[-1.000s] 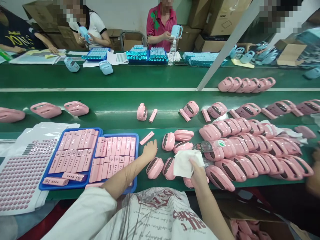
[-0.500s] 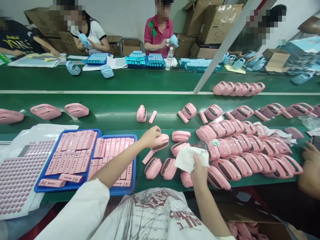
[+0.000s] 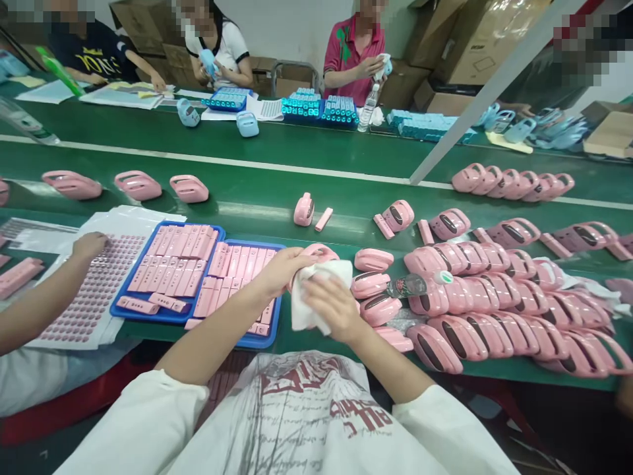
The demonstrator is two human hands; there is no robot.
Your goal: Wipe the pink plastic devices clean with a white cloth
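My left hand [image 3: 283,269] is closed around a pink plastic shell [image 3: 321,252] that I hold just above the near edge of the green bench. Pressed against that shell is a white cloth [image 3: 316,293], gripped by my right hand [image 3: 332,307]. Just left of both hands sit two blue trays [image 3: 128,300] packed with several pink flat bars. More pink shells [image 3: 370,285] lie directly to the right of my hands.
A big heap of pink shells [image 3: 499,297] fills the right of the bench, with a plastic bottle [image 3: 413,285] lying on it. Pink shells and bars ride the green belt [image 3: 237,198]. A neighbour's hand [image 3: 89,245] rests on a pink sticker sheet at left. People work opposite with blue parts.
My left hand picked a pink shell off the bench and brought it toward me. My right hand carried the cloth left onto it. The view swung left, revealing a neighbour's arm.
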